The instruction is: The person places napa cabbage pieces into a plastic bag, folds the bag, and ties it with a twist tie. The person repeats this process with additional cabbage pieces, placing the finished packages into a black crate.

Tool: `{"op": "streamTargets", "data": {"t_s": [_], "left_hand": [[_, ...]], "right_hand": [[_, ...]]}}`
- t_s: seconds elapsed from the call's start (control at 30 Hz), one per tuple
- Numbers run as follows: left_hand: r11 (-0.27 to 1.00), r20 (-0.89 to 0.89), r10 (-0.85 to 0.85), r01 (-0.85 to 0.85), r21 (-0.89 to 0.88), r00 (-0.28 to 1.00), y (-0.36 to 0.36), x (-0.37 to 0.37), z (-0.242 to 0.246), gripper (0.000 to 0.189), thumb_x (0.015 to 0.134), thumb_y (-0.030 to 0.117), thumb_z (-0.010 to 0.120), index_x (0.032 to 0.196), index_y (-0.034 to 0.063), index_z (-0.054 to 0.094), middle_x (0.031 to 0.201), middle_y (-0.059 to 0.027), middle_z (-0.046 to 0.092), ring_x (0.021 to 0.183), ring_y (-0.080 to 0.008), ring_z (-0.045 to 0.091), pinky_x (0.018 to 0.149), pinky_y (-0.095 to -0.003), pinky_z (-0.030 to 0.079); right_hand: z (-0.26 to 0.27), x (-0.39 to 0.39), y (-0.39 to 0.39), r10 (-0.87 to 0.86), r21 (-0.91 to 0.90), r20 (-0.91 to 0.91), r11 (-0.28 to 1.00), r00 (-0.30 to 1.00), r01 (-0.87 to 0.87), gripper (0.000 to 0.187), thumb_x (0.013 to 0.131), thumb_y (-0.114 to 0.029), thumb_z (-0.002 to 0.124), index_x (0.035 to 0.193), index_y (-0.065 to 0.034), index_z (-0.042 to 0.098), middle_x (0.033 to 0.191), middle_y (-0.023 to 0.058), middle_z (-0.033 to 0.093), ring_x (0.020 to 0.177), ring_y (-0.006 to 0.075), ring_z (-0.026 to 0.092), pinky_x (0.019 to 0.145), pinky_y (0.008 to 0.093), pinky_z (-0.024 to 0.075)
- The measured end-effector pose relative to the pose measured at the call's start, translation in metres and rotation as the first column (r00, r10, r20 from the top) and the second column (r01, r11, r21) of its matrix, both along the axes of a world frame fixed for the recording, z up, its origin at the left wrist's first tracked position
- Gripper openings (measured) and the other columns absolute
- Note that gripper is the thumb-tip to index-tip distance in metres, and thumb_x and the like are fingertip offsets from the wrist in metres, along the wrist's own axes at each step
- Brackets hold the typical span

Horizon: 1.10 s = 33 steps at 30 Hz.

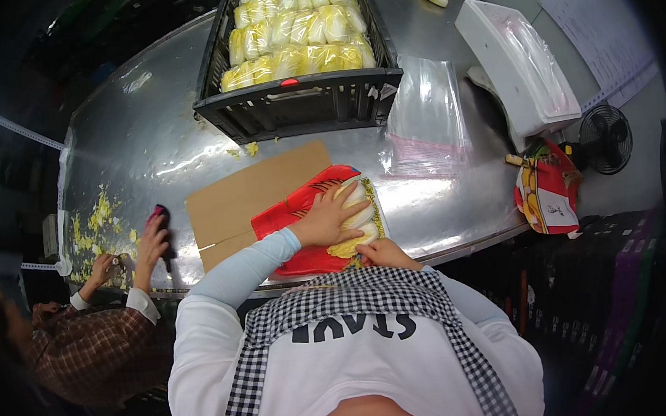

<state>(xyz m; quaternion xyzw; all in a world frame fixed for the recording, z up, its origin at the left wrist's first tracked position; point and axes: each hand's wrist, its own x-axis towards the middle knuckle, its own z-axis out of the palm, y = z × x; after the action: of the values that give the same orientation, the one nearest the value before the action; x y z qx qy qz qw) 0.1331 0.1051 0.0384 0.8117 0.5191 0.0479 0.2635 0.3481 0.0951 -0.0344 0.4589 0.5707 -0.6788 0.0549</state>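
Several small peeled napa cabbages (370, 232), pale white and yellow, lie side by side on a red printed plastic sheet or bag (293, 210). My left hand (326, 217) rests across them from the left, its fingers spread over their tops. At their near right end is my right hand (390, 255), with the thumb against the nearest cabbage. Its other fingers are curled and partly hidden, so whether they grip the cabbage or the plastic does not show. Under the red plastic, a sheet of brown cardboard (224, 200) reaches out to the left.
A black plastic crate (304, 104) of wrapped napa cabbages (306, 58) stands ahead on the metal table (157, 133). Clear plastic bags (427, 110) lie right of it, near a white foam box (490, 61) and a fan (606, 140). A co-worker's hand (152, 245) holds a dark object at left among leaf scraps (99, 216).
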Motion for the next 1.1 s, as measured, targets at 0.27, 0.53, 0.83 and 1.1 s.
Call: {"op": "streamTargets", "data": {"t_s": [0.27, 0.53, 0.83, 1.1], "left_hand": [[0.996, -0.067, -0.085, 0.086, 0.022, 0.994, -0.002, -0.008, -0.001, 0.076, 0.075, 0.05, 0.068, 0.142, 0.0344, 0.034, 0.153, -0.0205, 0.004, 0.137, -0.0462, 0.011, 0.104, -0.0621, 0.02], [0.996, -0.034, -0.084, 0.084, 0.007, 0.996, -0.008, -0.003, 0.002, 0.096, 0.06, 0.055, 0.077, 0.142, 0.0321, 0.033, 0.151, -0.0234, 0.004, 0.139, -0.0465, 0.006, 0.104, -0.0649, 0.018], [0.987, 0.45, 0.065, 0.01, -0.163, 0.891, -0.005, -0.029, -0.033, 0.069, 0.093, 0.035, 0.049, 0.149, 0.0135, 0.014, 0.154, -0.0186, 0.006, 0.143, -0.0321, 0.005, 0.113, -0.0456, 0.015], [0.966, 0.594, 0.25, -0.156, -0.207, 0.765, 0.012, -0.067, 0.014, 0.061, 0.084, 0.002, 0.056, 0.141, 0.0053, 0.034, 0.124, -0.0189, 0.057, 0.115, -0.0232, 0.054, 0.096, -0.0321, 0.041]], "right_hand": [[0.039, 0.027, 0.005, 0.247, 0.079, -0.205, 0.969, 0.947, -0.235, 0.031, 0.088, -0.02, 0.062, 0.113, -0.0039, 0.055, 0.11, 0.0092, 0.058, 0.101, 0.0144, 0.056, 0.083, 0.0256, 0.0464], [0.03, 0.045, -0.001, 0.729, 0.835, -0.015, 0.385, 0.684, -0.392, 0.019, 0.079, -0.01, 0.061, 0.096, -0.0063, 0.054, 0.094, 0.0111, 0.056, 0.091, 0.027, 0.054, 0.077, 0.0362, 0.0467], [0.058, -0.026, 0.053, 0.403, 0.998, -0.036, 0.057, 0.915, 0.014, 0.037, 0.076, -0.001, 0.058, 0.113, 0.0026, 0.054, 0.117, 0.0184, 0.054, 0.11, 0.0348, 0.051, 0.092, 0.0432, 0.0423], [0.035, -0.046, 0.055, 0.462, 0.984, 0.09, 0.094, 0.882, -0.149, 0.05, 0.077, -0.002, 0.056, 0.126, 0.0027, 0.048, 0.131, 0.0184, 0.048, 0.126, 0.0357, 0.041, 0.107, 0.0472, 0.0306]]}}
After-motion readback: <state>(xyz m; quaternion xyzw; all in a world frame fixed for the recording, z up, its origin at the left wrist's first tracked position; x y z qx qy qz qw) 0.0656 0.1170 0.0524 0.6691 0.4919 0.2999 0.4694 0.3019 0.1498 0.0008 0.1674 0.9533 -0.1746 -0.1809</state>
